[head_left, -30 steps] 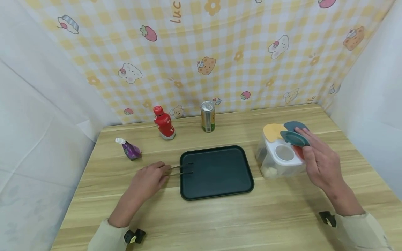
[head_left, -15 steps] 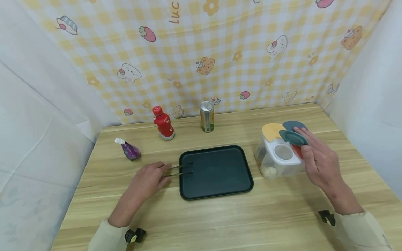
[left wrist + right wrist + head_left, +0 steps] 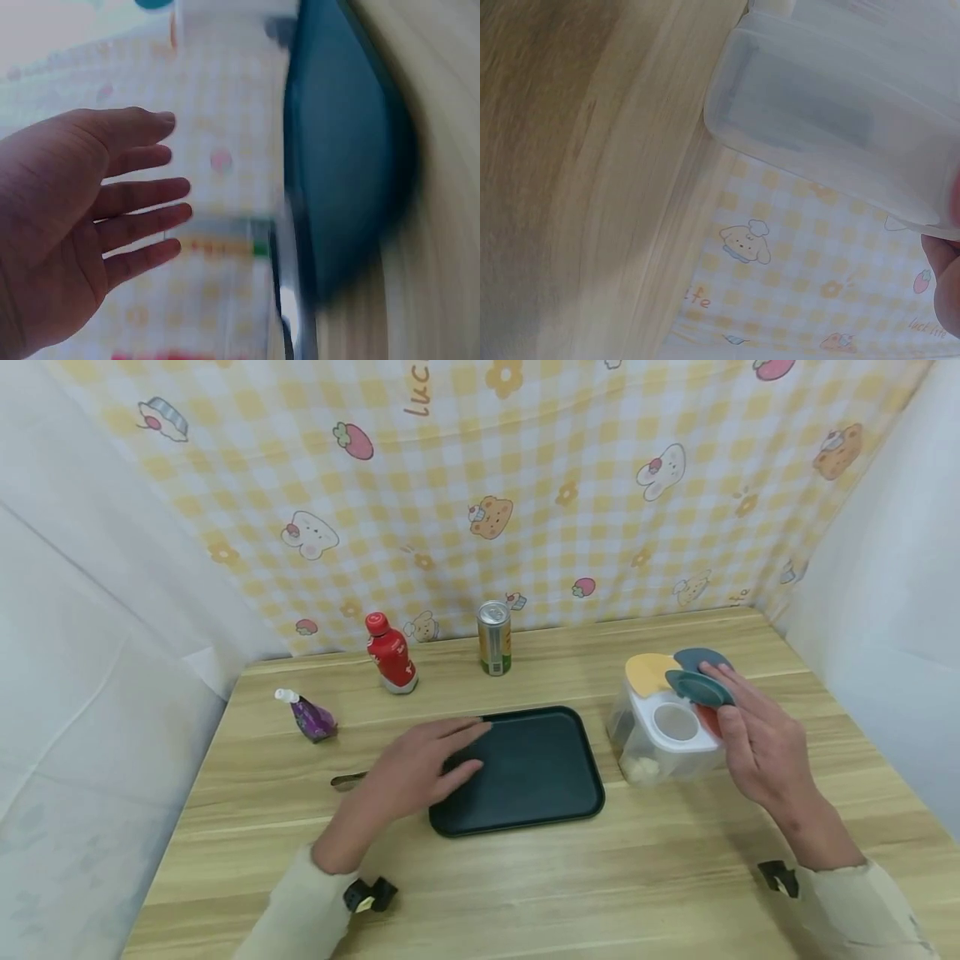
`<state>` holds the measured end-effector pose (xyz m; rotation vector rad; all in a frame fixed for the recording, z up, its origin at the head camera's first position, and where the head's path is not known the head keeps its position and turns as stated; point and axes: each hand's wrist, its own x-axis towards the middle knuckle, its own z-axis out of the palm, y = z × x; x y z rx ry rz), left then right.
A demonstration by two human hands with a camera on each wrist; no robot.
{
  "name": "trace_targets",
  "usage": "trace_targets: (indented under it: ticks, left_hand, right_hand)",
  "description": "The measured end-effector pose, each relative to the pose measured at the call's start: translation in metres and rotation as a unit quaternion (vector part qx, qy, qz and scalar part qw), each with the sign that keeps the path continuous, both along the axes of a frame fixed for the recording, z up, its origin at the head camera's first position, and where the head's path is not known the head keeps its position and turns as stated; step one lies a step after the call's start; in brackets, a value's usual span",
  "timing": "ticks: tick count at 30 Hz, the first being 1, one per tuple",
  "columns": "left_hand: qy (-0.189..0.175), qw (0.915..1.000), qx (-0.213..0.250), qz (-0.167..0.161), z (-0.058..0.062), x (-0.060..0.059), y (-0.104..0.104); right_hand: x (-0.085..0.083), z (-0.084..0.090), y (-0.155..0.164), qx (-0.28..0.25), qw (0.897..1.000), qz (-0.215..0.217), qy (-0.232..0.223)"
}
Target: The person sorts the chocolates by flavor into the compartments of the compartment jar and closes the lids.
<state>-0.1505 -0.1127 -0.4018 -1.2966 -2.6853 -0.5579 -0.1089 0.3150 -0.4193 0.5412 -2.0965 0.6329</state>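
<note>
Left hand (image 3: 420, 768): has let go of the tongs (image 3: 347, 781) since half a second ago and moved forward. It now hovers with fingers spread and straight over the near-left corner of the dark tray (image 3: 540, 772), holding nothing. The left wrist view confirms an empty palm.

Tongs: lie on the surface (image 3: 525, 885) just behind and left of that hand, mostly hidden by it, with only the looped end showing.

Right hand (image 3: 757, 752): unchanged; fingertips rest on the raised teal lid (image 3: 701, 687) of the clear compartment container (image 3: 663, 743), keeping it open.

Judgement: the tool is set aside, leaving the left hand free.
</note>
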Motion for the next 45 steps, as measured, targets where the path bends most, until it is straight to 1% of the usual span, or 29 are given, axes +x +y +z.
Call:
trace_targets:
  ticks: [2,4,5,7,11,13,16,18,19,20,22,26,31,35,38,41,45]
  left_hand:
    - [0.0,0.9987,0.034,-0.038,-0.001,-0.001,0.023]
    - [-0.003,0.996,0.061,-0.066,-0.001,-0.002,0.048]
    - [-0.006,0.9946,0.073,-0.074,-0.001,-0.002,0.061]
    - [-0.022,0.9918,0.091,-0.086,0.001,-0.002,0.085]
    - [-0.075,0.9838,0.123,-0.107,0.008,-0.004,0.127]
    - [-0.098,0.9763,0.15,-0.121,0.011,-0.008,0.143]
    - [-0.11,0.9628,0.201,-0.143,0.014,-0.014,0.165]
    - [-0.112,0.9536,0.233,-0.155,0.014,-0.019,0.176]
    - [-0.114,0.9504,0.243,-0.158,0.014,-0.02,0.18]
    - [-0.115,0.9476,0.252,-0.159,0.013,-0.022,0.184]
    - [-0.131,0.9434,0.259,-0.16,0.011,-0.024,0.19]
    - [-0.15,0.9387,0.267,-0.158,0.007,-0.025,0.197]
    - [-0.144,0.94,0.269,-0.154,0.004,-0.026,0.199]
    - [-0.139,0.9407,0.269,-0.152,0.003,-0.026,0.199]
    - [-0.135,0.9394,0.273,-0.156,0.003,-0.027,0.199]
    - [-0.131,0.9387,0.275,-0.161,0.002,-0.029,0.199]
    - [-0.129,0.9356,0.276,-0.178,0.002,-0.031,0.198]
  right_hand:
    - [0.0,0.0,0.001,0.001,1.0,-0.001,-0.002]
    - [0.0,-0.001,0.003,0.003,1.0,-0.003,-0.004]
    - [0.0,-0.001,0.003,0.003,1.0,-0.005,-0.005]
    - [-0.001,-0.002,0.003,0.003,1.0,-0.005,-0.004]
    - [-0.002,-0.003,0.003,0.004,1.0,-0.003,-0.002]
    - [-0.003,-0.004,0.002,0.006,1.0,0.001,-0.002]
    - [-0.004,-0.004,0.002,0.006,1.0,0.006,-0.001]
    - [-0.005,-0.003,0.001,0.005,1.0,0.009,0.003]
    - [-0.005,-0.003,0.001,0.004,1.0,0.009,0.005]
    - [-0.005,-0.003,0.001,0.004,1.0,0.009,0.008]
    - [-0.005,-0.003,0.0,0.003,1.0,0.008,0.012]
    - [-0.004,-0.003,0.002,0.006,1.0,0.008,0.013]
    - [-0.002,-0.003,0.006,0.011,1.0,0.013,0.001]
    - [0.0,-0.003,0.009,0.031,0.999,0.023,-0.015]
    - [0.001,-0.003,0.011,0.044,0.998,0.03,-0.023]
    - [0.002,-0.003,0.011,0.047,0.998,0.037,-0.026]
    - [0.002,-0.002,0.012,0.05,0.998,0.042,-0.026]
